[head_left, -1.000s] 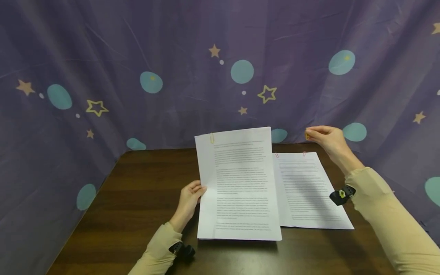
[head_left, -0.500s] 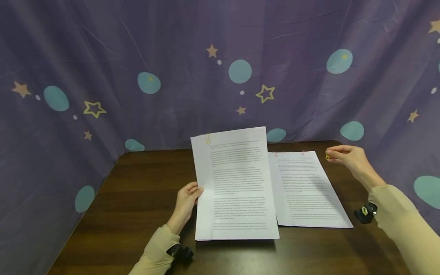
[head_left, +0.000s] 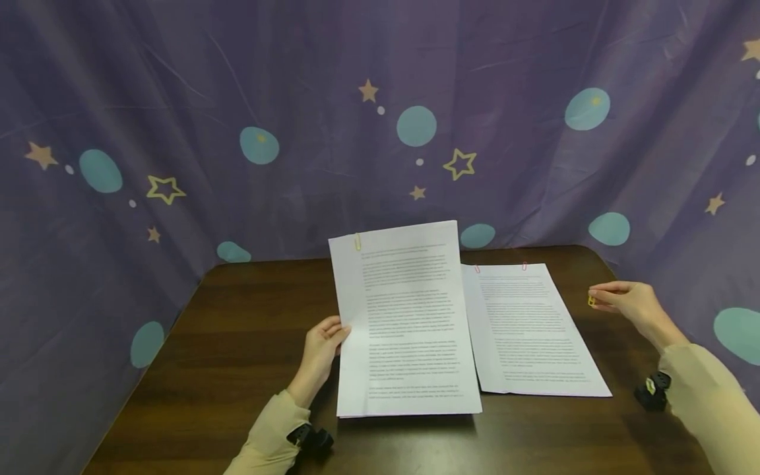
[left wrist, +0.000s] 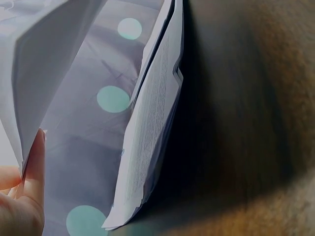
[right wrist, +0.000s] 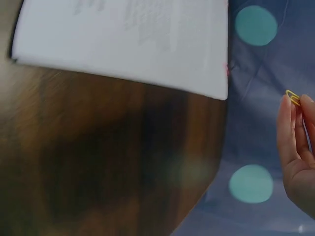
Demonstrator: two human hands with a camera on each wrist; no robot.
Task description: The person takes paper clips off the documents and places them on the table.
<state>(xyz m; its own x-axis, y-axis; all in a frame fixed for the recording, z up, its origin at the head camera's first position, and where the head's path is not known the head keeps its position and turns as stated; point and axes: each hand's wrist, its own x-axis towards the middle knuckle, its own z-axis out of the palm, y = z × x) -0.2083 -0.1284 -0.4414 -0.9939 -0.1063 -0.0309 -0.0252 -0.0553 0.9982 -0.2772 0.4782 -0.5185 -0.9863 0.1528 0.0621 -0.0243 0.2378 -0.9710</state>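
Note:
My left hand [head_left: 321, 348] pinches the left edge of a stack of printed paper sheets [head_left: 410, 323], held up and tilted over the table. A yellow paper clip [head_left: 358, 242] sits on the stack's top edge, near its left corner. In the left wrist view, thumb and fingers meet on the edge of the held sheets [left wrist: 44, 54]. Off to the right, my right hand [head_left: 638, 309] pinches a second yellow paper clip [head_left: 591, 300] between thumb and fingertips. The right wrist view shows this yellow clip [right wrist: 293, 97] at the fingertips.
Another printed stack [head_left: 528, 330] lies on the dark wooden table [head_left: 255, 316], partly behind the held one. Two red paper clips, one at the left [head_left: 477, 269] and one at the right [head_left: 524, 266], grip its top edge. A purple patterned curtain [head_left: 297, 79] hangs behind.
My right hand has moved right and down with the yellow paper clip, from above the lying stack to beyond its right side. The left hand and held stack shifted slightly left.

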